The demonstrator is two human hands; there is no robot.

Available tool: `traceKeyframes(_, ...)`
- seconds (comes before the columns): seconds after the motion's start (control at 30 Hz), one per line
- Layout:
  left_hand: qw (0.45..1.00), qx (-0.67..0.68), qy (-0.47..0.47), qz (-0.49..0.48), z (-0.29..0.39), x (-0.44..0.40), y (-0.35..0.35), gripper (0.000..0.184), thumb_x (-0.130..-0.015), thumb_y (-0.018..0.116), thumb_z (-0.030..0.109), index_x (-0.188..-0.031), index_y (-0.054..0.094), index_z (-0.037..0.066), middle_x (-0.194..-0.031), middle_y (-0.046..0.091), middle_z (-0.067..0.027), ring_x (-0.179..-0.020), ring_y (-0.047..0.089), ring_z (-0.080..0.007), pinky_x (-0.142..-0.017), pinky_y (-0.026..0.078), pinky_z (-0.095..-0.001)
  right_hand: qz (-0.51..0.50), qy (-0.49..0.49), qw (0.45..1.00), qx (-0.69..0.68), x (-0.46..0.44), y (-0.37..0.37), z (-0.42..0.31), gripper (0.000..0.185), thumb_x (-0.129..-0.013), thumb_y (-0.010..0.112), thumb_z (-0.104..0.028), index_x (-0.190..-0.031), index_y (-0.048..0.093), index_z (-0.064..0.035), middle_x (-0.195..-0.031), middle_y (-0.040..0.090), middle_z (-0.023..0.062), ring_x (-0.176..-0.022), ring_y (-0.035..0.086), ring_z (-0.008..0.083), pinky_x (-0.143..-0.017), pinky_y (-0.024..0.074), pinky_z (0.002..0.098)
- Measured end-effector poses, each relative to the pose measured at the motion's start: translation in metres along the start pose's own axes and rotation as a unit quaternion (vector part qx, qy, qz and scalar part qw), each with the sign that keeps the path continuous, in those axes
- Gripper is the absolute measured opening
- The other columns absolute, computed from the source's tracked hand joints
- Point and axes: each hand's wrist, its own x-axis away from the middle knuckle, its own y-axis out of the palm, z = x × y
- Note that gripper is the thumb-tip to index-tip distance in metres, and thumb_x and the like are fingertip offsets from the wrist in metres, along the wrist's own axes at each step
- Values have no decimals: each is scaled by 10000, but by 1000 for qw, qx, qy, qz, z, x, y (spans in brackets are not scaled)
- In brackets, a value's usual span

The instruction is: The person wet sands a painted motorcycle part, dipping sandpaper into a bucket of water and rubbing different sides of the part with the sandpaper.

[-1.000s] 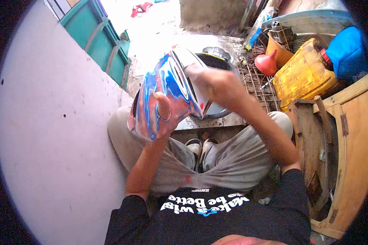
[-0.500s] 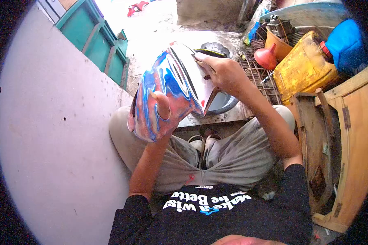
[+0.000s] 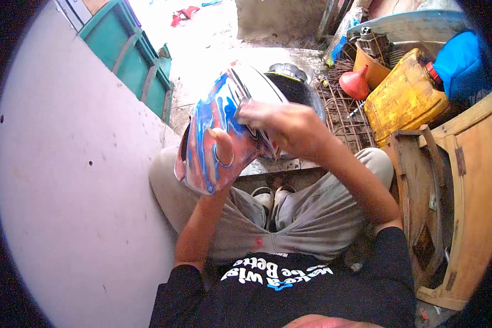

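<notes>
Blue, white and pinkish shell (image 3: 224, 112): raised left of the black tub (image 3: 316, 103), left hand (image 3: 222, 148) holding it from the near side; right hand (image 3: 284, 124) blurred against its right part, whether gripping anything cannot be told; best kept steady, with light, even pressure

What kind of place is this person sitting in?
Probably a small makeshift workshop or cluttered yard corner: a patchily painted shell is in hand, with a stained yellow jerrycan and red funnel close by.
</notes>
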Motion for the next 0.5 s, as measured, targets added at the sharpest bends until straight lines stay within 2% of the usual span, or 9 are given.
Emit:
traceKeyframes(0.07,1000,-16,6,22,1,1,3,1321,-739,431,994,-1566,237,-18,-1474,497,-238,-1313,572,-375,-1026,549,-500,54,94,992,65,2,4,31,373,-929,640,-50,-1300,677,-68,-1316,687,173,-1204,684,317,-1013,558,414)
traceKeyframes(0.1,999,-23,9,32,0,1,5,1307,-752,417,990,-1561,249,-22,-1475,499,-237,-1317,571,-367,-1027,549,-482,4,212,975,71,-5,-7,23,343,-957,625,-63,-1296,676,-65,-1282,701,178,-1186,693,319,-987,571,408)
traceKeyframes(0.13,986,-167,24,-10,-4,-1,-9,1293,-768,393,985,-1561,254,-26,-1484,496,-230,-1322,567,-357,-1044,535,-476,1,147,987,59,-3,-6,19,337,-962,619,-66,-1294,674,-61,-1270,703,184,-1177,696,323,-978,574,406)
traceKeyframes(0.2,887,-448,88,-75,0,-6,-25,1267,-799,346,975,-1562,264,-33,-1501,492,-216,-1332,559,-339,-1078,506,-465,-7,9,999,30,4,0,6,324,-973,605,-72,-1290,671,-52,-1246,707,196,-1159,701,330,-958,580,402)
traceKeyframes(0.23,967,-248,38,-52,-3,-3,-16,1265,-802,343,974,-1564,264,-33,-1508,489,-210,-1336,555,-334,-1094,492,-468,52,-75,996,13,-4,1,-10,311,-986,586,-80,-1283,670,-44,-1231,704,210,-1124,710,344,-926,588,405)
traceKeyframes(0.3,992,-122,14,-5,12,4,4,1259,-804,358,969,-1567,266,-29,-1516,478,-206,-1349,542,-335,-1129,457,-476,41,2,996,78,-1,3,12,314,-989,582,-83,-1288,671,-49,-1235,702,214,-1110,714,346,-913,590,410)
traceKeyframes(0.4,995,-84,48,1,7,4,11,1252,-806,368,966,-1556,284,-33,-1500,486,-210,-1348,543,-335,-1106,478,-472,1,173,981,86,-1,-7,33,340,-969,608,-93,-1302,669,-61,-1263,692,215,-1106,719,332,-923,591,409)
traceKeyframes(0.47,997,-59,54,-5,5,3,13,1237,-822,366,955,-1558,278,-35,-1501,485,-211,-1356,536,-339,-1103,479,-472,-8,47,993,111,11,4,24,346,-955,616,-71,-1296,671,-60,-1265,700,200,-1126,718,316,-956,586,404)
traceKeyframes(0.5,996,-79,45,-6,3,4,7,1233,-827,365,952,-1561,271,-35,-1505,483,-212,-1358,533,-343,-1105,477,-473,16,-7,999,40,9,5,9,350,-940,628,-51,-1287,674,-63,-1264,707,184,-1145,715,306,-982,578,406)
